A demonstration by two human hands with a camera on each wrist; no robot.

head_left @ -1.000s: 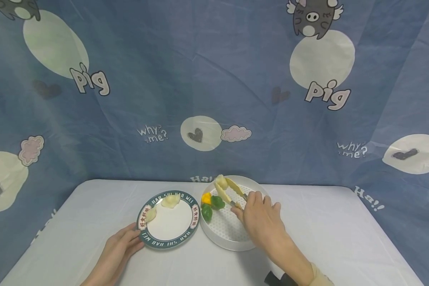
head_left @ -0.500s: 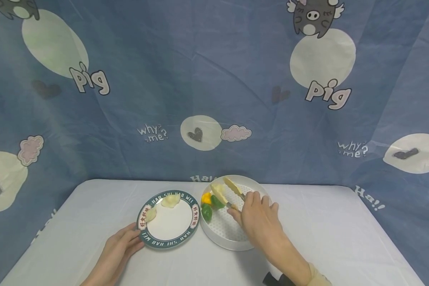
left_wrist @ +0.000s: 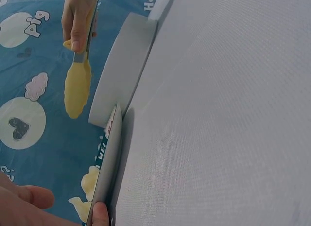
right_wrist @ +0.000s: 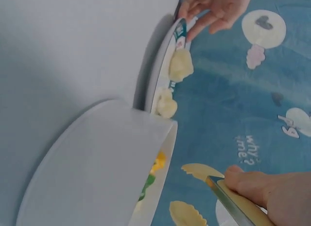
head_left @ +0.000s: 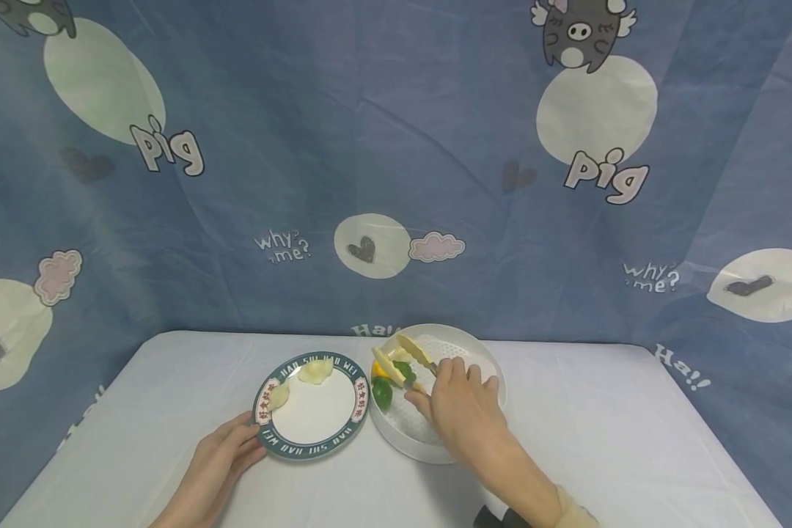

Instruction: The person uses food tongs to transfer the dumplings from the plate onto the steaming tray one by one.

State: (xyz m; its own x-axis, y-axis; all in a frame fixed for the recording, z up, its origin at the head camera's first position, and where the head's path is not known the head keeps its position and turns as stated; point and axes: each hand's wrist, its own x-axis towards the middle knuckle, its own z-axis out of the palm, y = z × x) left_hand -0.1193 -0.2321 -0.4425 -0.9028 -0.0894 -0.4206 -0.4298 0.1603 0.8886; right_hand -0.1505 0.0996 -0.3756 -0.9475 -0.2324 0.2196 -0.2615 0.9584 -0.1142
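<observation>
My left hand (head_left: 214, 462) pinches the near-left rim of a white plate (head_left: 312, 422) with a green lettered border. On that plate lie two pale dumplings, one at the back (head_left: 315, 371) and one on the left (head_left: 278, 397). My right hand (head_left: 467, 414) grips yellow-tipped tongs (left_wrist: 77, 90) over the left part of a round white container (head_left: 429, 433). The tongs' tips are spread, with nothing between them in the right wrist view. Inside the container are a yellow piece (right_wrist: 159, 162), green pieces (head_left: 382, 394) and a pale piece (head_left: 401, 354), partly hidden behind the tongs.
Plate and container stand side by side on a white-covered table (head_left: 600, 425). A blue cloth with pig prints (head_left: 396, 147) hangs behind the table's far edge. A dark strap (head_left: 501, 519) shows under the right forearm.
The tongs first held a pale dumpling, then spread and let it go into the container. My right hand has since moved left and slightly nearer; my left hand stays at the plate.
</observation>
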